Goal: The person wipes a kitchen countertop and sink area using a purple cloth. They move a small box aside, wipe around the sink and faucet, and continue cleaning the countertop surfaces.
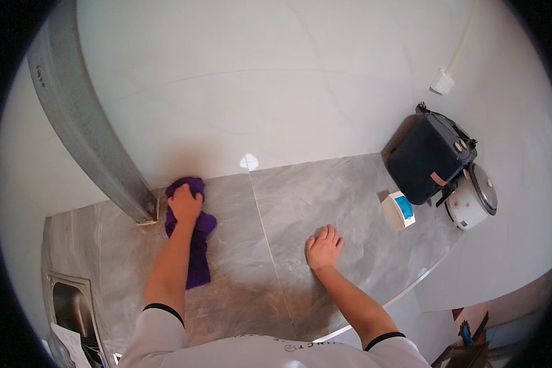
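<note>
My left hand (pixel 184 204) is on a crumpled purple cloth (pixel 198 262) against the back of the grey marbled countertop (pixel 230 230), beside the foot of a grey post. The fingers bunch the cloth's upper end, and its lower end trails along my forearm towards me. Flat on the counter, right of a pale seam line, lies my right hand (pixel 323 248). It holds nothing, and its fingers are slightly apart.
At the left stand the metal post (pixel 106 152) and a stainless sink (pixel 71 306) with papers over it. On the right are a white box with a blue window (pixel 398 211), a dark air fryer (pixel 425 158) and a rice cooker (pixel 471 200). A socket (pixel 442 82) is on the wall.
</note>
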`<move>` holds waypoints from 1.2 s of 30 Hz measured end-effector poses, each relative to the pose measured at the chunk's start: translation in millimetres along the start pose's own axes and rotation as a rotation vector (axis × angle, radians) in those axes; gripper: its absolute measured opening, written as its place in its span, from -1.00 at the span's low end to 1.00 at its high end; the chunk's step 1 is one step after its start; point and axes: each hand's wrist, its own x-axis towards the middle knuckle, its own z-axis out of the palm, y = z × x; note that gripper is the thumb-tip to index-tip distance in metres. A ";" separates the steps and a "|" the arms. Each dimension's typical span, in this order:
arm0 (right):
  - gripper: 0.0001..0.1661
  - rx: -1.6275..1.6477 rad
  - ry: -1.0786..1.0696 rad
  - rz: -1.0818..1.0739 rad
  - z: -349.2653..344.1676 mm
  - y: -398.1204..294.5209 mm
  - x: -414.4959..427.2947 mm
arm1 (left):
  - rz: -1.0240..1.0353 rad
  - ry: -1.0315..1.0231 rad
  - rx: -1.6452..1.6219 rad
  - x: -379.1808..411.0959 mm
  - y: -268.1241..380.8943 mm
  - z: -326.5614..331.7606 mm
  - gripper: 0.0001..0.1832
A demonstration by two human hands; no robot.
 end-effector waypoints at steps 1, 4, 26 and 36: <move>-0.33 0.033 -0.065 0.008 -8.6 -5.6 0.9 | 0.080 0.057 -0.049 -5.7 5.6 8.0 -0.54; -0.33 0.044 -0.124 0.018 -19.5 -5.6 3.2 | 0.177 -0.085 -0.117 -7.2 50.5 15.1 -0.50; -0.31 0.060 -0.065 0.049 -25.9 -11.8 3.4 | 0.000 0.142 -0.617 34.4 131.5 32.8 -0.78; -0.33 0.108 -0.009 0.063 -24.9 -11.7 3.1 | 0.069 0.009 -0.628 19.3 118.2 53.5 -0.65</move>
